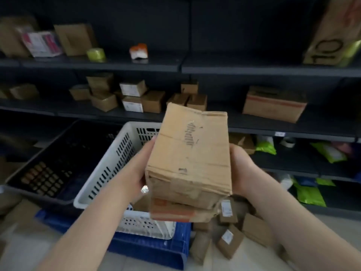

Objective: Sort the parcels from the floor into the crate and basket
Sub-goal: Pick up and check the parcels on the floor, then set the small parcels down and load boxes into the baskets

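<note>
A: What's on the far wall?
B: Dark shelving (254, 70). Top left: pink pack (42, 44), tape roll (96, 54), orange packet (139, 51).
A: Middle shelf?
B: Small cartons (153, 101) clustered left of centre, big carton (274, 104) on the right.
A: Lower?
B: Green bags (310, 195), far right.

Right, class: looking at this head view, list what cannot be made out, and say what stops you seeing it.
Head view: contents of the white basket, hidden by the cardboard box and left hand.
Head view: fingers of the right hand, behind the box.
Head view: labels on the floor parcels, too small and blurred.
Head view: the marked carton top right, cut off by the edge.
</note>
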{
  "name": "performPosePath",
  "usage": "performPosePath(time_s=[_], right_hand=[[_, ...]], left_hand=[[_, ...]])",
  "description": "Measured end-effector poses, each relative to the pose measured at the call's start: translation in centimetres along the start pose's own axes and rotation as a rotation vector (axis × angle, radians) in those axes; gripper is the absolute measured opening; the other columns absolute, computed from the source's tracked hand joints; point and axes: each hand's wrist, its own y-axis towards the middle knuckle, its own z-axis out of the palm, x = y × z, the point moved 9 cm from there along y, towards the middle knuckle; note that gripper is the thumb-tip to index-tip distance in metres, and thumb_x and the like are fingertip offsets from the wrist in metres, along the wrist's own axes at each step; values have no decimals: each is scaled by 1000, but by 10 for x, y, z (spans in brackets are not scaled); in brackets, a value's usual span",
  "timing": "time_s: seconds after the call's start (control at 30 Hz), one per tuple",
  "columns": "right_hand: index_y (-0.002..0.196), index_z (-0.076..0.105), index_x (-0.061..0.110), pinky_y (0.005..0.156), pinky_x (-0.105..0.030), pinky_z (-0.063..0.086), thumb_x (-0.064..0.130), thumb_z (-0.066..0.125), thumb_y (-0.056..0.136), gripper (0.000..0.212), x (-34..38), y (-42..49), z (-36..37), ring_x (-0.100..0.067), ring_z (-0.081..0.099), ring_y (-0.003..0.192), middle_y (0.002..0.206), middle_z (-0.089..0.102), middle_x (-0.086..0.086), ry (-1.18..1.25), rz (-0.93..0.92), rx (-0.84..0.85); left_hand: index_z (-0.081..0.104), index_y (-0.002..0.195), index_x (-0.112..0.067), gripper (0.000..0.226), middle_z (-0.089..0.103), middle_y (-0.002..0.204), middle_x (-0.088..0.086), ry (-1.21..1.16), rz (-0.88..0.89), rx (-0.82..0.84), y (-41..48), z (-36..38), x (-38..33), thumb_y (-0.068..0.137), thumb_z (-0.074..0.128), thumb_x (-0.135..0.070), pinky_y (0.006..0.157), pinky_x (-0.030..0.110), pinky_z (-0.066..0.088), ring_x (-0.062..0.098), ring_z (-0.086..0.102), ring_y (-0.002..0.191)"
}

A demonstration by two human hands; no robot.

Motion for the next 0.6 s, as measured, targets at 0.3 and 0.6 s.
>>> performPosePath(time_s=[0.3,0.6], right_hand=[[114,63,14,97,-47,47,67,42,87,64,-63,121,167,-35,64,105,111,69,-17,137,96,-2],[136,49,11,108,-43,35,49,34,99,55,-26,171,90,-28,51,125,133,57,-11,-398,-107,-350]], left_hand=[[72,84,-22,21,70,87,5,-200,-126,-69,57,-176,9,83,64,-42,74,35,48,18,67,72],[48,135,-16,38,50,129,4,163,-75,-277,166,-231,0,99,45,-30,98,34,34,19,46,116]])
